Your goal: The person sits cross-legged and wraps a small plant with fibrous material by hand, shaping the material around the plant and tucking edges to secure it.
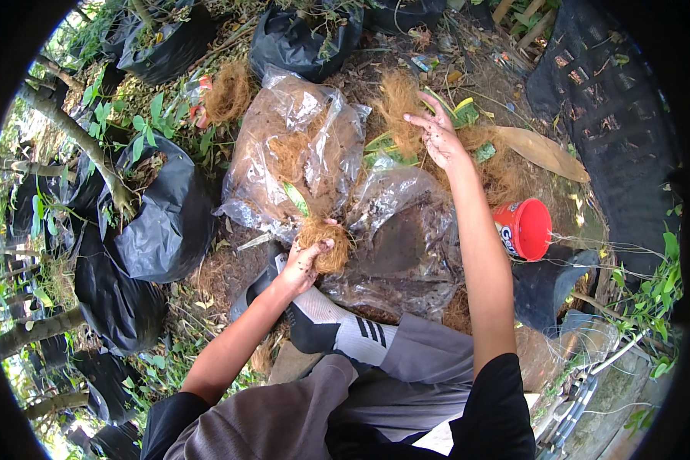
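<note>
My left hand (302,267) grips a rounded ball of brown coconut fibre (329,253). A green leaf cutting with a pale edge (296,198) sticks out above the ball. Up and to the right, my right hand (440,135) has its soiled fingers at a loose clump of coconut fibre (399,106), which seems to be held between them. Between the hands lies a clear plastic bag (299,144) stuffed with fibre. Beside it, another clear plastic bag (399,241) holds dark, soil-like material. Variegated leaf pieces (466,112) lie behind my right hand.
A red plastic tub (533,230) lies tipped to the right of my right forearm. More loose fibre (497,172) and a dry tan husk (543,152) lie near it. Black planting bags (161,213) line the left side and top. Black netting (609,115) hangs at right. My socked foot (322,316) is below the bags.
</note>
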Action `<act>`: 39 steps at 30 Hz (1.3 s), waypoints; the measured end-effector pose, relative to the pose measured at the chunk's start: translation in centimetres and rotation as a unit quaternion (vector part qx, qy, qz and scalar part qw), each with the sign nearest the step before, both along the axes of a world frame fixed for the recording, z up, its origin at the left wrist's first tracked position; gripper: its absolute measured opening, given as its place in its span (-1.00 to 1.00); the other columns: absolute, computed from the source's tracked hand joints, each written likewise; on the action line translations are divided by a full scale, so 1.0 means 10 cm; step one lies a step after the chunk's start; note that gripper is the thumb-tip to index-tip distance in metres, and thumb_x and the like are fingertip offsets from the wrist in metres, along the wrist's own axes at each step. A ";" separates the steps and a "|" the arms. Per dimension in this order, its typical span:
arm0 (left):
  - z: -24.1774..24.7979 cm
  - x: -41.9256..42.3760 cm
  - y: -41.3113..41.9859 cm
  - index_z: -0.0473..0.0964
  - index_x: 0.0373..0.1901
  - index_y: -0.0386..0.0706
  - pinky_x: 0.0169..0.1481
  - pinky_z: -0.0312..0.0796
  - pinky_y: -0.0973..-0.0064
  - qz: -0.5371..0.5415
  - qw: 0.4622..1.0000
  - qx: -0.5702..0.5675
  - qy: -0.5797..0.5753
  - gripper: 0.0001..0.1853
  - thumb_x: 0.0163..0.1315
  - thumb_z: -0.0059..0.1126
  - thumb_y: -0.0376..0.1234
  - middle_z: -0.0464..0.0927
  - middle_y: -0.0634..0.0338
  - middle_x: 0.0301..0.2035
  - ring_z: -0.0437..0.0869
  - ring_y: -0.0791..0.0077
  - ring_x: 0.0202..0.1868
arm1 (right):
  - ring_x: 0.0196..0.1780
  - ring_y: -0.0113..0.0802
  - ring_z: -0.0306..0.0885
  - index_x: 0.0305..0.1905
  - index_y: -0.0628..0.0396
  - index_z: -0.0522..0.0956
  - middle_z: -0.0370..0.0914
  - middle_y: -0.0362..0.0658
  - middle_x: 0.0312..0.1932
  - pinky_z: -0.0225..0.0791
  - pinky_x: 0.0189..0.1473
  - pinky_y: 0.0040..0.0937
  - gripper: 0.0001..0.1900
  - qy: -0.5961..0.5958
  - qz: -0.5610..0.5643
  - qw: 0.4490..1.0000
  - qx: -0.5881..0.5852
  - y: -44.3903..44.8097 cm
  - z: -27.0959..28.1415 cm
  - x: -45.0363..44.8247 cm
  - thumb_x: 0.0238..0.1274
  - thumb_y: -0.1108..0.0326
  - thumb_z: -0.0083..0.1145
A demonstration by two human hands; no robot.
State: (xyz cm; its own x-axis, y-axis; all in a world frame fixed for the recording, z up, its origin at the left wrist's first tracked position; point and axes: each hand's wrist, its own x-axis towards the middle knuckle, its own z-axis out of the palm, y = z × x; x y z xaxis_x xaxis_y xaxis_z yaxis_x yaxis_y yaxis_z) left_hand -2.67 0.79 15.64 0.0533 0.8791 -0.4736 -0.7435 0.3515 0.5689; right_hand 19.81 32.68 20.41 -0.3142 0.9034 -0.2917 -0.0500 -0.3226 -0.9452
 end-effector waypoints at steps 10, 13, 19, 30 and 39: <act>-0.02 0.01 0.01 0.44 0.34 -0.16 0.25 0.64 0.21 -0.001 1.000 0.003 -0.001 -0.47 0.34 0.34 -0.42 0.60 0.14 0.18 0.69 0.30 0.19 | 0.37 -0.20 0.53 0.62 0.19 0.23 0.32 0.07 0.58 0.38 0.41 -0.24 0.02 -0.064 -0.021 0.998 0.008 -0.08 -0.04 -0.08 0.17 0.05 0.59; -0.04 0.02 0.02 0.43 0.35 -0.16 0.26 0.63 0.21 -0.003 1.000 0.006 0.003 -0.46 0.34 0.35 -0.42 0.59 0.14 0.19 0.68 0.29 0.20 | 0.67 -0.07 0.08 0.69 0.19 -0.01 -0.01 0.13 0.71 0.01 0.61 -0.04 0.15 -0.032 -0.048 0.998 0.006 -0.12 0.01 -0.13 0.19 0.10 0.59; 0.08 -0.01 0.01 0.39 0.41 -0.15 0.28 0.62 0.20 -0.004 1.000 0.025 0.001 -0.39 0.32 0.36 -0.43 0.57 0.12 0.24 0.66 0.27 0.24 | 0.76 -0.04 -0.07 0.73 0.17 -0.19 -0.14 0.10 0.77 -0.14 0.68 -0.01 0.22 -0.024 -0.042 0.999 0.014 -0.17 0.08 -0.21 0.24 0.18 0.56; 0.70 -0.44 1.10 0.40 0.45 -0.17 0.41 0.56 0.21 0.044 0.974 0.181 0.127 -0.35 0.32 0.38 -0.37 0.49 0.04 0.40 0.56 0.25 0.39 | 0.40 -0.23 0.55 0.58 0.26 0.25 0.55 0.04 0.38 0.39 0.47 -0.23 -0.04 0.026 0.010 1.000 0.009 -0.49 0.21 -0.71 0.18 0.23 0.60; 0.88 -0.49 1.15 0.40 0.50 -0.11 0.34 0.59 0.20 0.019 0.986 0.149 0.065 -0.37 0.39 0.27 -0.37 0.58 0.05 0.28 0.66 0.25 0.28 | 0.60 -0.10 0.29 0.60 0.29 0.23 0.32 0.15 0.56 0.18 0.59 -0.10 0.08 0.032 0.111 0.993 0.009 -0.66 0.25 -0.70 0.13 -0.03 0.62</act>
State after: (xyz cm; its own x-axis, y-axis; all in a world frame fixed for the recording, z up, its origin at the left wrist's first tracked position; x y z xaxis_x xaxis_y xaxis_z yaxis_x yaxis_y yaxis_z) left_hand -7.58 12.26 24.40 -0.0265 0.9806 -0.1940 -0.6669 0.1273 0.7342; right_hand 12.82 26.13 22.94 -0.5231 0.8150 -0.2493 -0.0400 -0.3157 -0.9480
